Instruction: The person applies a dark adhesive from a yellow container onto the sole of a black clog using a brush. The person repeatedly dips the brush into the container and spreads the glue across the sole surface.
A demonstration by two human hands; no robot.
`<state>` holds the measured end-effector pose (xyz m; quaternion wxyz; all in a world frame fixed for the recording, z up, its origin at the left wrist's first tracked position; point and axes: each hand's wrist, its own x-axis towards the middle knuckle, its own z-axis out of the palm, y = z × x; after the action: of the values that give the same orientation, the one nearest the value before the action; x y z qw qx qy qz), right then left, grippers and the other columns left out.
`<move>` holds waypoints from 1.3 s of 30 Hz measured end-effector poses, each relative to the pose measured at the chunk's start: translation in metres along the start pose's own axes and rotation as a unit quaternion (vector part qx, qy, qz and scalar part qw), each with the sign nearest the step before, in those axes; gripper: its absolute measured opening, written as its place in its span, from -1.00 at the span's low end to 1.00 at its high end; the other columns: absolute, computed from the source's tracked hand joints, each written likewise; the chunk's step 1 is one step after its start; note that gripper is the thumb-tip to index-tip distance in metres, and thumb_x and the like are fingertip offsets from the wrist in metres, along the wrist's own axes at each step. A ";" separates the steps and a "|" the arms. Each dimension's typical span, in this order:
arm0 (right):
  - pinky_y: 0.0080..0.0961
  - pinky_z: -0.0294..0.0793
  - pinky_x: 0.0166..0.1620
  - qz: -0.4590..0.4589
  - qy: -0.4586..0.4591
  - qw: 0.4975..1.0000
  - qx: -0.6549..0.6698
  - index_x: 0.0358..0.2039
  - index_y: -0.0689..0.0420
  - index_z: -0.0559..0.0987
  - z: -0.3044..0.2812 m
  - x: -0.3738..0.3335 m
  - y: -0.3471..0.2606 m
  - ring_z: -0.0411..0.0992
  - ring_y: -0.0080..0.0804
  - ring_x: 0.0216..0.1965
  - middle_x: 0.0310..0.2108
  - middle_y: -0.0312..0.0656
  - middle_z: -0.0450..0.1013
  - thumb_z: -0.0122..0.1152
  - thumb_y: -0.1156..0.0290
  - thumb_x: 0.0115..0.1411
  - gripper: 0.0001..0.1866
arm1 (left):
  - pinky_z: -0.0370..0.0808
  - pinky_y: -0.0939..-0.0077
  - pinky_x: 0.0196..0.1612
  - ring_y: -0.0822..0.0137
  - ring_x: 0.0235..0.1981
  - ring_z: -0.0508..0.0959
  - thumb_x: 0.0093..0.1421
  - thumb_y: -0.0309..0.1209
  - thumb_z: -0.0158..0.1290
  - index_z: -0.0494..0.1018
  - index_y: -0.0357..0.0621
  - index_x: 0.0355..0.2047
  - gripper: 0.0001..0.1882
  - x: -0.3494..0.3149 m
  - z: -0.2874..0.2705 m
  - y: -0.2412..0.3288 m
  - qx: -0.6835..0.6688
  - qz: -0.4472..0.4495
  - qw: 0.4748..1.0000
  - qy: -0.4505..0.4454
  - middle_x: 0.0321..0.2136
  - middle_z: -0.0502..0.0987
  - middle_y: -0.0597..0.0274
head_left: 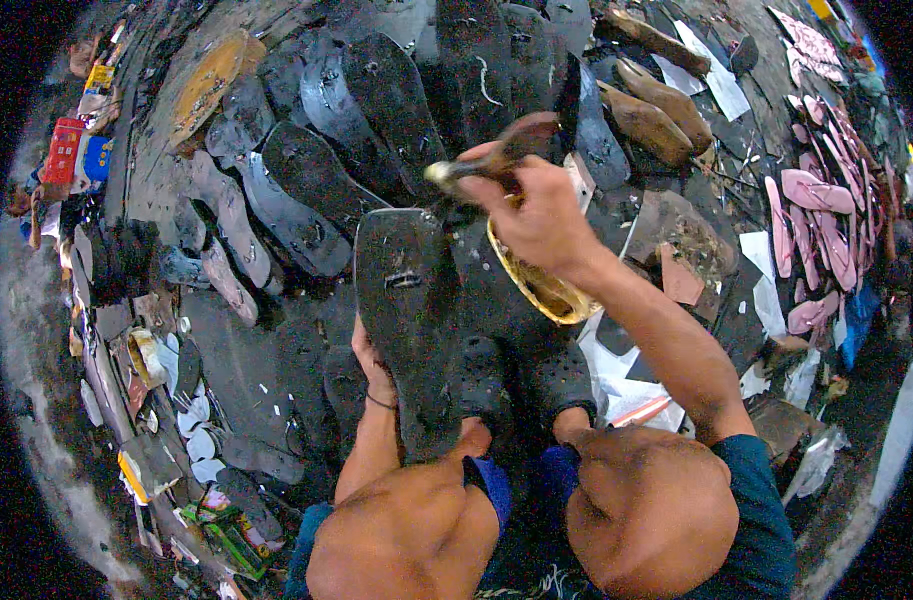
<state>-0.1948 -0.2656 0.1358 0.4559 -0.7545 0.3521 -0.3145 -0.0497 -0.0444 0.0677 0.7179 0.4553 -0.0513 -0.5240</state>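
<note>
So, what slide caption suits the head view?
Left hand holds a dark shoe sole, right hand a blurred tool, with more soles around.

Dk teal shirt w/ short slvs (759, 500); pale squiggly print (550, 582) on dk cloth btm ctr; blue shorts (558, 478), bare knees (651, 500); thin dk band (381, 404) on L wrist; blk clogs (482, 368) w/ small round holes, rounded toes.
</note>
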 end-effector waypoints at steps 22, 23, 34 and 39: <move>-0.24 0.54 -0.36 0.142 -0.148 0.904 -0.376 -0.17 0.15 0.65 -0.092 -0.130 0.012 0.59 -0.15 -0.44 -0.47 0.01 0.58 0.27 0.23 0.20 -0.71 | 0.59 0.18 -0.06 0.12 -0.13 0.62 0.41 -0.22 -0.22 0.40 -0.31 0.12 -0.54 -0.094 -0.080 0.007 0.099 -0.188 0.973 0.086 -0.04 0.57 0.03; -0.15 0.55 -0.34 0.169 -0.266 0.847 -0.429 -0.23 0.13 0.67 -0.104 -0.153 0.019 0.59 0.01 -0.41 -0.45 0.11 0.58 0.19 0.19 0.23 -0.71 | 0.59 0.19 -0.06 0.12 -0.14 0.63 0.41 -0.23 -0.22 0.40 -0.31 0.11 -0.54 -0.095 -0.081 0.009 0.100 -0.179 0.975 0.089 -0.05 0.58 0.03; -0.48 0.56 -0.12 0.348 -0.106 0.889 0.280 0.02 0.22 0.52 -0.047 -0.055 -0.026 0.54 -0.49 -0.18 -0.16 -0.19 0.58 0.24 0.41 0.30 -0.69 | 0.62 0.30 -0.14 0.20 -0.24 0.65 0.42 -0.27 -0.26 0.47 -0.25 0.02 -0.59 0.020 0.022 0.024 -0.089 -0.107 0.990 0.020 -0.16 0.62 0.09; -0.36 0.54 -0.06 -0.100 -0.107 0.987 0.063 -0.17 0.11 0.65 0.014 -0.018 -0.043 0.59 -0.21 -0.17 -0.22 -0.10 0.61 0.32 0.45 0.16 -0.80 | 0.60 0.20 -0.02 0.17 -0.17 0.64 0.42 -0.19 -0.27 0.45 -0.23 0.04 -0.55 0.038 0.033 0.010 -0.250 -0.118 0.940 -0.202 -0.13 0.61 0.06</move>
<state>-0.1830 -0.2297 0.1662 0.5037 -0.7849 0.2041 -0.2975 -0.0436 -0.0942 0.0787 0.7158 0.1488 -0.0086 -0.6822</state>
